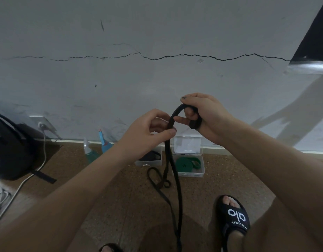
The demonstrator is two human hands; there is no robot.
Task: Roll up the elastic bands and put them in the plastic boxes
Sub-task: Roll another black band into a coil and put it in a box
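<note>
A long black elastic band (pixel 177 180) hangs from my hands down to the brown floor, where its lower part lies in loose loops. My right hand (pixel 202 113) has the band's top end wound around its curled fingers. My left hand (pixel 151 130) pinches the band just below that, between thumb and fingers. By the wall stand two clear plastic boxes: the right one (pixel 190 174) is open with its lid up and holds a rolled green band (pixel 189 163); the left one (pixel 158 161), partly hidden by my left wrist, holds a rolled black band (pixel 153 155).
Two teal spray bottles (pixel 100 144) stand by the wall left of the boxes. A black bag (pixel 11 148) and white cables (pixel 20 184) lie at the left. My foot in a black slide sandal (pixel 233 213) is at the lower right. A cracked white wall fills the back.
</note>
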